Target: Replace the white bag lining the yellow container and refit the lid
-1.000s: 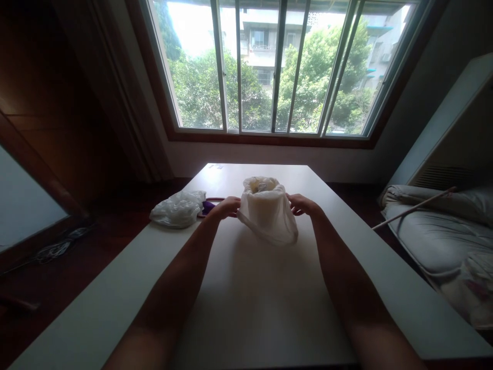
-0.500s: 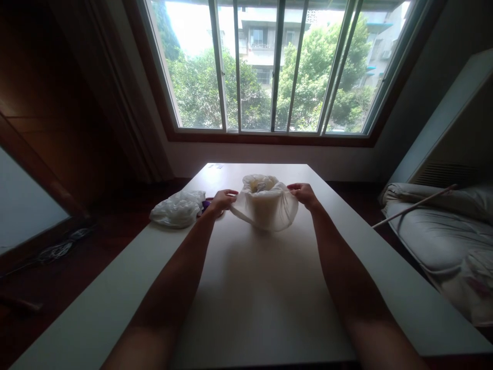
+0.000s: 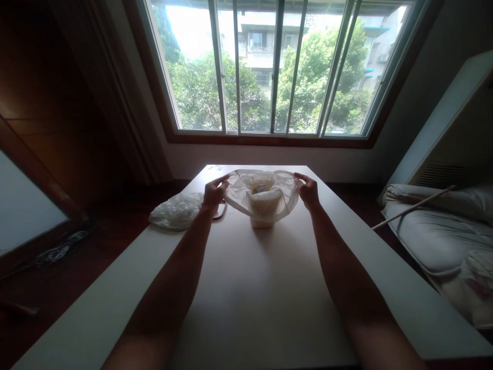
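Note:
A pale container (image 3: 262, 223) stands upright toward the far end of the white table. A thin translucent plastic bag (image 3: 283, 204) lines it, with its edge spread outside the rim. My left hand (image 3: 215, 193) pinches the bag's edge on the left, and my right hand (image 3: 307, 190) pinches it on the right. Between them the edge is stretched wide, around and above the container. Something yellowish and grey shows inside the container, too unclear to name. The fingertips of both hands are partly hidden by the plastic.
Left of my left hand lies a crumpled heap of white plastic bags (image 3: 177, 210). Beside it is a small red-rimmed object (image 3: 221, 211), partly covered by my hand. The white table (image 3: 262, 298) reaches toward the window (image 3: 254, 92). A padded pale seat (image 3: 427, 236) with a stick (image 3: 414, 206) stands to the right.
Both hands have lifted the bag's edge from low around the container and pulled it wider. The container's base now shows beneath the plastic. My left hand moved slightly left.

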`<action>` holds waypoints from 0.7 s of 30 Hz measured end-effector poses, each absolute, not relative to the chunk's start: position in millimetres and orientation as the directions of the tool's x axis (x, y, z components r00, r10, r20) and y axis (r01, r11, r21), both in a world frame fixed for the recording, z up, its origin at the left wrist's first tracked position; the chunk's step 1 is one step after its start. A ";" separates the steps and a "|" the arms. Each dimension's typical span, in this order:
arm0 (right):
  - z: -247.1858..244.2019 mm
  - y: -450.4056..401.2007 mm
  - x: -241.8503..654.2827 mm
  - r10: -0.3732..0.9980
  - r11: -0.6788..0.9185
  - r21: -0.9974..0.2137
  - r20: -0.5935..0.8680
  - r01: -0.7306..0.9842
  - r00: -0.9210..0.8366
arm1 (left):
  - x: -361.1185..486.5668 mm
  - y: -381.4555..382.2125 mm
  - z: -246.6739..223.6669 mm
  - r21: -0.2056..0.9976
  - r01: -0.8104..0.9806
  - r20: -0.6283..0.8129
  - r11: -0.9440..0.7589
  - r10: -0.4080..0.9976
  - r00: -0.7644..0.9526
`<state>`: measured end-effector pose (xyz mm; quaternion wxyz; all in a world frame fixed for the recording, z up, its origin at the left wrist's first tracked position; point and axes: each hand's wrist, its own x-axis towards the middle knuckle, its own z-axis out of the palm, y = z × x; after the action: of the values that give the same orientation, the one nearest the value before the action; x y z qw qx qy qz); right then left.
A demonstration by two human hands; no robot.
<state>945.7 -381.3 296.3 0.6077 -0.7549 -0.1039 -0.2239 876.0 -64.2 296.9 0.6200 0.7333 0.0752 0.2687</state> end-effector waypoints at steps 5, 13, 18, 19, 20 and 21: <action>312.4 -371.6 932.8 0.017 -0.179 -0.869 0.467 0.462 0.884 | 865.7 -81.8 315.6 0.896 -0.347 0.430 -0.277 0.351 0.832; 331.3 -355.9 914.3 0.226 0.022 -0.908 0.412 0.418 0.883 | 853.5 -100.9 328.7 0.944 -0.322 0.329 -0.071 0.141 0.934; 335.1 -349.7 905.2 0.344 -0.086 -0.771 0.572 0.631 0.745 | 852.6 -104.2 328.0 0.888 -0.410 0.422 -0.207 0.016 0.906; 335.7 -349.4 903.8 0.358 -0.122 -0.735 0.595 0.667 0.720 | 851.4 -104.6 328.6 0.853 -0.430 0.449 -0.297 -0.003 0.893; 336.1 -349.3 902.7 0.369 -0.153 -0.706 0.608 0.691 0.703 | 849.7 -105.1 329.3 0.811 -0.439 0.471 -0.388 -0.013 0.882; 336.5 -349.3 901.8 0.375 -0.178 -0.686 0.616 0.705 0.693 | 847.9 -105.7 330.1 0.768 -0.438 0.488 -0.467 -0.015 0.872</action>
<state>901.8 -349.3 336.5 0.5310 -0.7514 -0.3594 -0.1557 847.9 -105.7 330.1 0.4977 0.8298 -0.1365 0.2124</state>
